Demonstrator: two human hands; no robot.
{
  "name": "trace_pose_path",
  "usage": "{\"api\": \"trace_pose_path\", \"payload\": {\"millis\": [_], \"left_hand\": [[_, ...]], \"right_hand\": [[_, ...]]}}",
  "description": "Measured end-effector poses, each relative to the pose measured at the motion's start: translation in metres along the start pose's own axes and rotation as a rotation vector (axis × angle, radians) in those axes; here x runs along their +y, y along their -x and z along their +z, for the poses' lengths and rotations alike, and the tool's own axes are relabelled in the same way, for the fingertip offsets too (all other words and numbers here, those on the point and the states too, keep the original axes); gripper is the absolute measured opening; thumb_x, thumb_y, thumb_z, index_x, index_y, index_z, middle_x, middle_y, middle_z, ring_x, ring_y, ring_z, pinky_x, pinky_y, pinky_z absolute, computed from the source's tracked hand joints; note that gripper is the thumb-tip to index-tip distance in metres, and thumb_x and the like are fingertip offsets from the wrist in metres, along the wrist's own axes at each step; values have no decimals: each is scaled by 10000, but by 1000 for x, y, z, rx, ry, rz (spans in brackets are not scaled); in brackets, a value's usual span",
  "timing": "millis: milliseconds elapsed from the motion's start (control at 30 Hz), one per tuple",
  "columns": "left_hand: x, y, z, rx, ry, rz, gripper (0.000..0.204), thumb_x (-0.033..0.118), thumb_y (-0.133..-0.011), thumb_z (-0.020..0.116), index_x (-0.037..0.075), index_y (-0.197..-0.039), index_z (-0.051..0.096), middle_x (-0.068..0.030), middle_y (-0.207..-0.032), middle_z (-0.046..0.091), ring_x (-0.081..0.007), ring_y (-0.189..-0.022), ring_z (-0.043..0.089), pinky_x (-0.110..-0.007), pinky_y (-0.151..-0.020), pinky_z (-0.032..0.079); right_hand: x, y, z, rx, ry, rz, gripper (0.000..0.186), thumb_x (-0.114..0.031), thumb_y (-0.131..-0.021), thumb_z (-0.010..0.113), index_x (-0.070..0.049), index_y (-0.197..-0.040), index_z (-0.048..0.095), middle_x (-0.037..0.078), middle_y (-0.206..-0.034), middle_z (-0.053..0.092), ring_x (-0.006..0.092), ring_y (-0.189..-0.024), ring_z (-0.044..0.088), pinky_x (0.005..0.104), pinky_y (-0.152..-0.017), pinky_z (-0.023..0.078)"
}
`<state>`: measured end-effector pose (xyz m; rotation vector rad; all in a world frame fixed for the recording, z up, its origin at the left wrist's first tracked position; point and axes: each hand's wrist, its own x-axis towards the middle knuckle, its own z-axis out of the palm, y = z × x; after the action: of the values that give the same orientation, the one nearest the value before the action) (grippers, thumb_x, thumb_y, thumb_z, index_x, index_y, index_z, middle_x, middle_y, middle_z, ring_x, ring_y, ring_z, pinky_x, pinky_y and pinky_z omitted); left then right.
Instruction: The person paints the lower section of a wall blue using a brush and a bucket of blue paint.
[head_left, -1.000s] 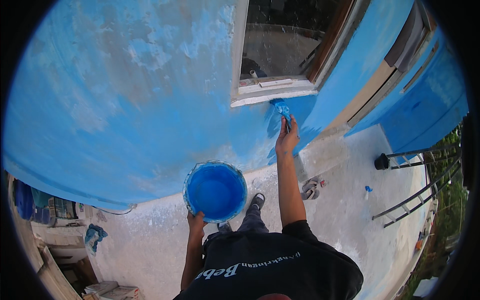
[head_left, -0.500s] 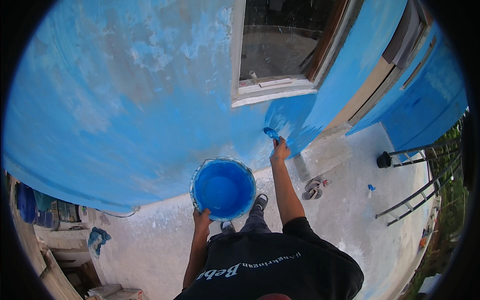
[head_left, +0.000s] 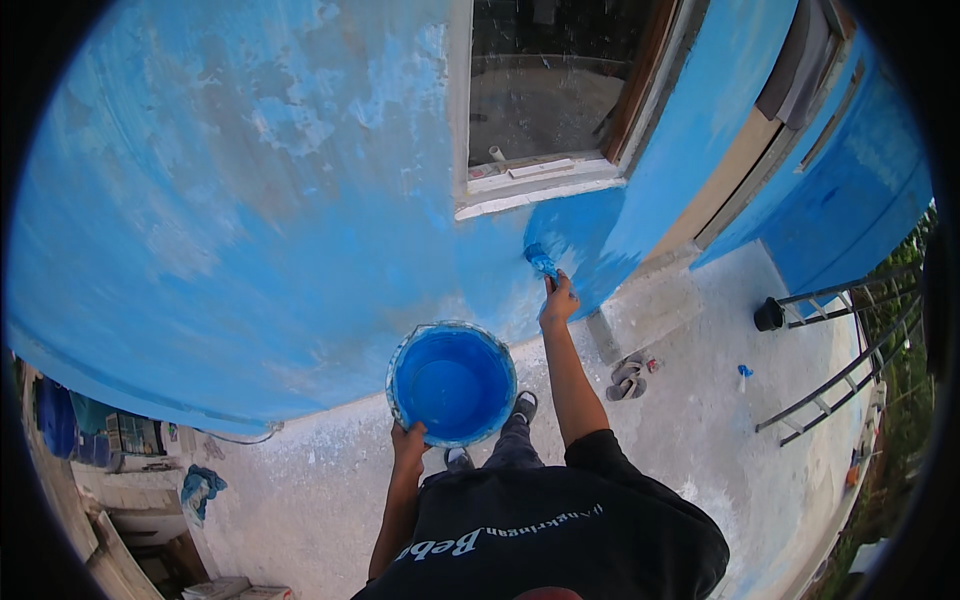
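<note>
Left hand: gripping bucket by rim, blue paint inside | right hand: grasping brush, bristles against patchy wall below window

Brush: handle mostly hidden in the right hand.
Left hand: most fingers hidden under the bucket.
Window: above the right hand, top cut off.
Blue scrap: well right of that hand, too small to identify.

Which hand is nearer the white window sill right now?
Right. The right hand is below the window sill, holding the brush at the wall. The left hand is lower and farther left, gripping the bucket.
</note>
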<state>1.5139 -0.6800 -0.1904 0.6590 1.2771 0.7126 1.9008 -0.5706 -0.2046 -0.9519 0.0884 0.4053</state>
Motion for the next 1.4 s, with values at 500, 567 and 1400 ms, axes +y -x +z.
{"api": "trace_pose_path", "payload": {"millis": [500,567,1400], "left_hand": [[-5,6,-1,9,-35,-3,533,51,-751,513,38,-1278,430,-133,-1127,571,-290,-970,623,-443,-757,565],[-7,6,2,21,-29,-9,533,48,-751,510,41,-1278,431,-132,-1128,568,-289,-971,622,-443,-758,565],[-7,6,-1,16,22,6,538,43,-753,510,31,-1285,423,-146,-1149,568,-303,-990,623,-457,-772,569]], "right_hand": [[-97,29,69,-244,-321,-77,354,-117,-902,580,161,-1119,551,208,-1061,594,260,-911,635,293,-862,558],[-83,23,54,-230,-261,-90,359,-127,-907,579,162,-1118,550,212,-1058,593,260,-907,635,303,-852,565],[-11,42,18,-186,16,10,379,-121,-916,574,171,-1155,532,204,-1101,602,256,-942,638,291,-868,554]]}}
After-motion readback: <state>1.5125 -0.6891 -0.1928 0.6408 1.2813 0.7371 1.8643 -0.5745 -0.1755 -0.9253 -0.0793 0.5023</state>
